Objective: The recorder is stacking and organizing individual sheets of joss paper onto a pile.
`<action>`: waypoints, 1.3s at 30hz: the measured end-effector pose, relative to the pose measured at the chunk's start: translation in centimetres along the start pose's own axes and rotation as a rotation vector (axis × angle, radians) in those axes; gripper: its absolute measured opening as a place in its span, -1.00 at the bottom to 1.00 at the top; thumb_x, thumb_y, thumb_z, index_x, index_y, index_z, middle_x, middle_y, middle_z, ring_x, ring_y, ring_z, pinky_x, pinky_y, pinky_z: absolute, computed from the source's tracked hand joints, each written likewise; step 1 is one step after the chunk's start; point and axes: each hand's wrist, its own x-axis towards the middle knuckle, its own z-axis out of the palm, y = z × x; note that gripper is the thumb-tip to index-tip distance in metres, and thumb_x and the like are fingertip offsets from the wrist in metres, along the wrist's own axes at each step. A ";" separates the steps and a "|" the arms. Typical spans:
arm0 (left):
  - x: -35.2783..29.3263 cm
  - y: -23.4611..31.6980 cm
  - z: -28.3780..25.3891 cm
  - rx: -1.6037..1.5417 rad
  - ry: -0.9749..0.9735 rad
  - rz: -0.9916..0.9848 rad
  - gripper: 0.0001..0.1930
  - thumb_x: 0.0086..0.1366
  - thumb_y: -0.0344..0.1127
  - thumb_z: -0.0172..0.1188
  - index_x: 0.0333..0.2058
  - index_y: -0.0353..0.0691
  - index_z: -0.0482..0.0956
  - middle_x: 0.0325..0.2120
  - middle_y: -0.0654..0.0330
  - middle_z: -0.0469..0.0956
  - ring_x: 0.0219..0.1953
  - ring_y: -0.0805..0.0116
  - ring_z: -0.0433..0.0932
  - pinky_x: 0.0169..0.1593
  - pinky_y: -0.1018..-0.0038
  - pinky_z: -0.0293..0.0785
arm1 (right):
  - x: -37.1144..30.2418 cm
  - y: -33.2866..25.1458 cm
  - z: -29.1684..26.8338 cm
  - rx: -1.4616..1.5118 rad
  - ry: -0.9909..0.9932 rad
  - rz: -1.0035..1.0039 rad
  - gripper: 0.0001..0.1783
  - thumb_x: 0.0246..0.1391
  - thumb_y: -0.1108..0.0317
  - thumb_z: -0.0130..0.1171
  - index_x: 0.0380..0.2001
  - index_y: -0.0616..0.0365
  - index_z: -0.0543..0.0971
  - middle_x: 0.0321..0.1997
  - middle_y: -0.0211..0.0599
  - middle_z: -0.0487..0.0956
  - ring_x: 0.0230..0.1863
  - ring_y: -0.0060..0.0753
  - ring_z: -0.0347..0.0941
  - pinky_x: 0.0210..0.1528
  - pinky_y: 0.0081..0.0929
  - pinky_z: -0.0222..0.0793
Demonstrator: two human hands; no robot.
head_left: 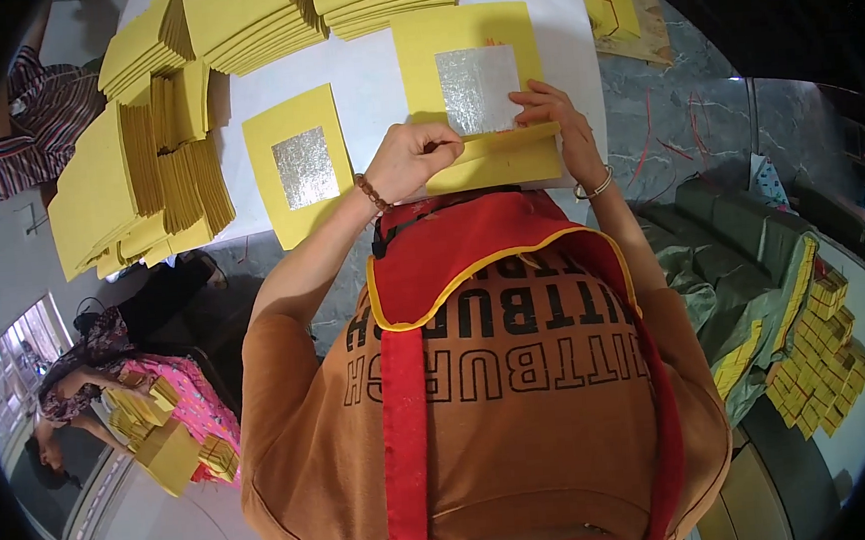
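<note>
In front of me a yellow paper sheet (418, 60) lies on the white tabletop, with a silver foil square (478, 86) in its middle. Its near edge is folded up into a flap (495, 160). My left hand (410, 161), with a beaded bracelet at the wrist, pinches the left end of this flap. At the flap's right end is my right hand (561, 126), its fingers spread over the sheet's right edge beside the foil. Its thumb is partly hidden. Left of my left hand lies a second yellow sheet (261, 141) with a silver square (305, 169).
Fanned stacks of yellow paper (245, 27) line the table's far and left sides. More yellow bundles (614, 1) sit at the far right, others (820, 353) at the lower right near a dark green cover (721, 240). Another person (93, 364) handles yellow paper at the left.
</note>
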 end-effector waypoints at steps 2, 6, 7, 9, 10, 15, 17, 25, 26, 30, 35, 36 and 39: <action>0.1 -0.5 0.1 -0.025 0.008 0.002 -0.84 0.15 -0.37 0.09 -0.41 -0.37 0.55 -0.60 0.37 0.47 -0.50 0.68 0.35 -0.39 0.67 0.31 | 0.1 -0.1 0.0 -0.015 -0.014 -0.043 -0.47 0.22 0.07 -0.36 -0.25 0.22 0.53 0.03 -0.23 0.45 0.24 -0.17 0.07 0.26 -0.30 -0.07; 0.4 -1.4 0.2 -0.111 0.062 0.045 -0.82 0.13 -0.33 0.12 -0.42 -0.35 0.56 -0.63 0.29 0.49 -0.55 0.62 0.37 -0.44 0.62 0.32 | 0.1 -1.4 0.1 -0.038 -0.039 0.016 -0.63 0.04 0.16 0.03 -0.15 0.17 0.50 0.08 -0.34 0.40 0.25 -0.20 0.06 0.26 -0.31 -0.06; 0.4 -1.4 0.2 -0.130 0.057 0.051 -0.82 0.13 -0.33 0.12 -0.42 -0.35 0.56 -0.63 0.29 0.48 -0.54 0.62 0.37 -0.43 0.62 0.32 | 0.0 -1.6 0.1 -0.115 -0.060 0.022 -0.61 -0.05 0.23 0.17 -0.12 0.14 0.49 0.09 -0.37 0.39 0.25 -0.21 0.06 0.26 -0.32 -0.06; 0.4 -1.3 0.2 -0.124 0.053 0.039 -0.82 0.14 -0.34 0.11 -0.41 -0.35 0.56 -0.63 0.29 0.48 -0.54 0.62 0.37 -0.43 0.62 0.32 | 0.1 -1.4 0.1 -0.133 -0.066 0.038 -0.57 -0.14 0.31 0.23 -0.12 0.12 0.49 0.09 -0.39 0.39 0.26 -0.21 0.06 0.26 -0.32 -0.05; 0.4 -1.2 0.2 -0.117 0.048 0.028 -0.82 0.14 -0.34 0.11 -0.41 -0.35 0.57 -0.63 0.29 0.48 -0.54 0.62 0.37 -0.43 0.62 0.32 | 0.1 -1.3 0.1 -0.151 -0.072 0.053 -0.52 -0.23 0.38 0.29 -0.12 0.11 0.49 0.08 -0.40 0.40 0.26 -0.21 0.06 0.26 -0.32 -0.03; 0.3 -0.9 0.2 -0.106 0.051 0.019 -0.82 0.14 -0.34 0.09 -0.40 -0.36 0.56 -0.63 0.29 0.48 -0.54 0.62 0.37 -0.43 0.62 0.32 | 0.1 -0.8 0.0 -0.178 -0.076 0.004 -0.59 -0.15 0.33 0.24 -0.14 0.09 0.49 0.08 -0.40 0.40 0.26 -0.18 0.06 0.25 -0.32 0.00; 0.3 -1.3 0.4 -0.118 0.057 0.031 -0.81 0.14 -0.34 0.08 -0.40 -0.36 0.56 -0.62 0.29 0.48 -0.54 0.62 0.37 -0.43 0.62 0.33 | 0.1 -0.8 0.0 -0.195 -0.089 -0.037 -0.61 -0.14 0.33 0.22 -0.15 0.08 0.49 0.08 -0.40 0.40 0.25 -0.17 0.07 0.25 -0.31 0.01; 0.4 -1.6 0.2 -0.130 0.049 0.016 -0.79 0.15 -0.32 0.06 -0.40 -0.37 0.56 -0.63 0.28 0.47 -0.53 0.62 0.38 -0.42 0.61 0.33 | 0.2 -0.8 -0.1 -0.194 -0.096 -0.041 -0.62 -0.12 0.33 0.20 -0.15 0.08 0.48 0.09 -0.38 0.40 0.25 -0.13 0.07 0.25 -0.31 0.01; 0.4 -1.5 0.2 -0.131 0.050 0.017 -0.79 0.15 -0.32 0.06 -0.40 -0.37 0.56 -0.63 0.28 0.47 -0.53 0.62 0.38 -0.42 0.61 0.33 | 0.2 -0.8 -0.1 -0.195 -0.098 -0.042 -0.62 -0.12 0.33 0.20 -0.15 0.08 0.48 0.09 -0.38 0.40 0.25 -0.13 0.07 0.25 -0.31 0.01; 0.1 -1.2 0.1 -0.142 0.023 0.018 -0.78 0.15 -0.31 0.06 -0.34 -0.34 0.55 -0.57 0.22 0.51 -0.50 0.54 0.43 -0.37 0.60 0.37 | 0.2 -0.8 -0.3 -0.214 -0.097 -0.068 -0.70 -0.12 0.42 0.17 -0.22 0.09 0.52 0.06 -0.39 0.42 0.24 -0.15 0.09 0.25 -0.32 0.02; -1.3 2.0 0.8 0.315 0.079 0.319 -0.62 0.09 -0.37 0.08 -0.06 -0.13 0.44 -0.22 0.06 0.47 -0.35 0.27 0.48 -0.30 0.50 0.44 | 0.6 -1.1 -0.6 -0.221 -0.100 -0.039 -0.77 -0.11 0.51 0.14 -0.29 0.11 0.55 0.02 -0.41 0.46 0.22 -0.19 0.13 0.23 -0.33 0.04; -1.0 1.8 1.0 0.572 0.100 0.554 -0.56 0.04 -0.44 0.08 -0.03 -0.08 0.41 -0.13 0.05 0.39 -0.34 0.27 0.47 -0.32 0.51 0.44 | 0.7 -1.1 -0.7 -0.196 -0.092 -0.016 -0.77 -0.09 0.49 0.13 -0.27 0.11 0.55 0.01 -0.41 0.47 0.22 -0.21 0.14 0.21 -0.36 0.07; -1.0 1.3 1.1 0.877 0.048 0.747 -0.45 -0.08 -0.52 0.08 -0.02 0.03 0.41 0.05 0.00 0.24 -0.25 0.16 0.45 -0.28 0.42 0.46 | 1.1 -1.8 -0.9 -0.137 -0.093 0.070 -0.77 -0.03 0.46 0.10 -0.23 0.11 0.55 -0.01 -0.42 0.48 0.20 -0.27 0.16 0.18 -0.41 0.12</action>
